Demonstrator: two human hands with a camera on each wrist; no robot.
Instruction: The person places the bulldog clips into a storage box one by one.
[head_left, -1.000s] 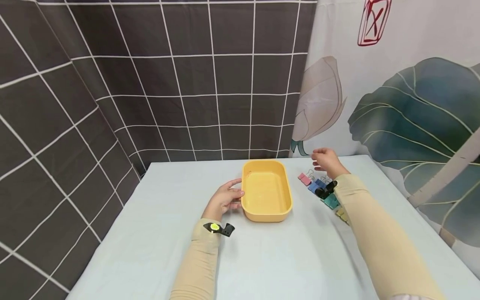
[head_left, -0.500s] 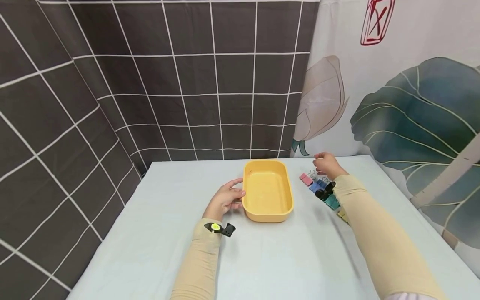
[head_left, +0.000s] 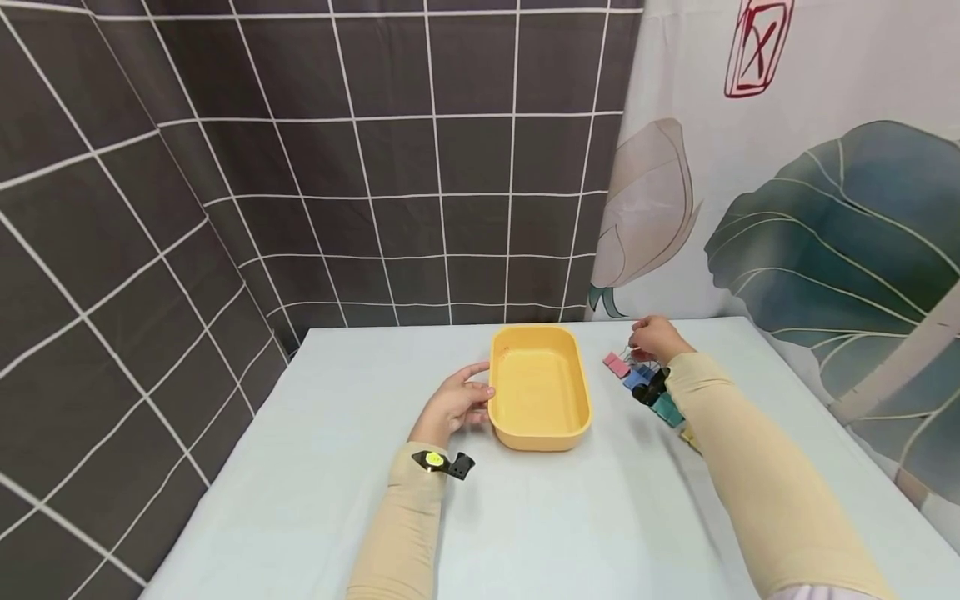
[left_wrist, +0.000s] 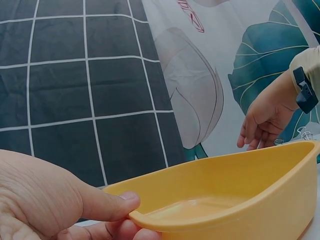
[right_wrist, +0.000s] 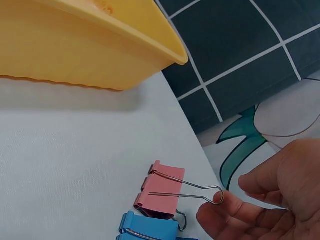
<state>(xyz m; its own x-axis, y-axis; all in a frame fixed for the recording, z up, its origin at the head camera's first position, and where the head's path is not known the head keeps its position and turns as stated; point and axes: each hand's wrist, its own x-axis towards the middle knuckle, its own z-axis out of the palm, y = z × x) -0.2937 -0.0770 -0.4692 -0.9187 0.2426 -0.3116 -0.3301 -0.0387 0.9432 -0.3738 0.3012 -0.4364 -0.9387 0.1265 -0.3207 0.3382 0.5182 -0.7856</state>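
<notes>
Right wrist view: right grip (right_wrist: 297, 195) at a pink clip (right_wrist: 162, 196).
Clip on the worktop (right_wrist: 65, 160), near the yellow bin (right_wrist: 80, 55) — likely light, stiff, smooth; best taken by its wire handle (right_wrist: 204, 188). Right thumb and fingers apart, holding nothing; left grip (head_left: 452, 404) pinching the bin.

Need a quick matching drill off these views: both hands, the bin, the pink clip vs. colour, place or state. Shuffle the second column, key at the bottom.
Column 1
1. Left hand
2. Right hand
3. Rectangular bin
4. Pink binder clip

Column 2
A. Yellow, with rounded corners
B. Lying beside the blue binder clip
C. At the pink binder clip, apart from the bin
D. Holding the bin's edge

Pairs: 1-D, 2-C, 3-A, 4-B
</notes>
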